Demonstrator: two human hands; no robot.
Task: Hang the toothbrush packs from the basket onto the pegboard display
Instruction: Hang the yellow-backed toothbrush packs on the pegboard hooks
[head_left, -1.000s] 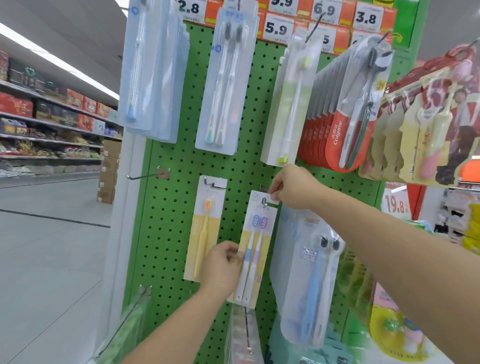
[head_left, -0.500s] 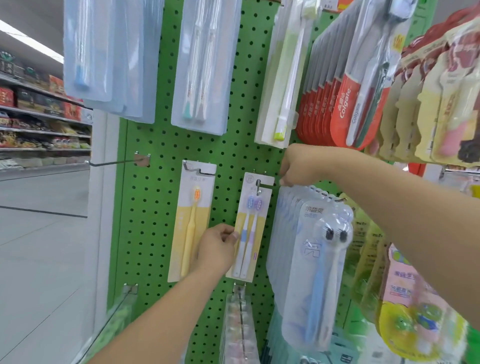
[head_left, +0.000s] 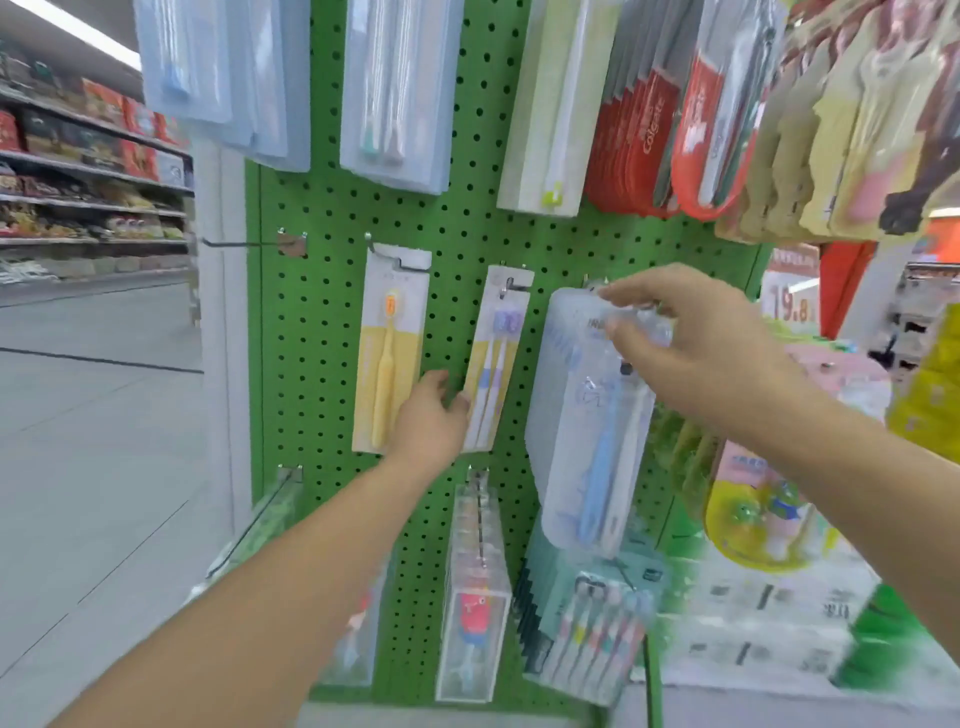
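- While our left hand (head_left: 434, 415) pinches the two-brush pack (head_left: 493, 358) low on its hook (head_left: 511, 285), a tug could unhook it.
- Our right hand (head_left: 696, 343) grips the clear packs (head_left: 587, 415); the pegboard (head_left: 322, 332) behind could shed them.

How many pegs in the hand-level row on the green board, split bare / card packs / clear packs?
bare peg: 1
pegs with card packs: 2 (yellow single-brush pack, two-brush pack)
pegs with clear packs: 1
Total: 4
Further right is too blurred to count.
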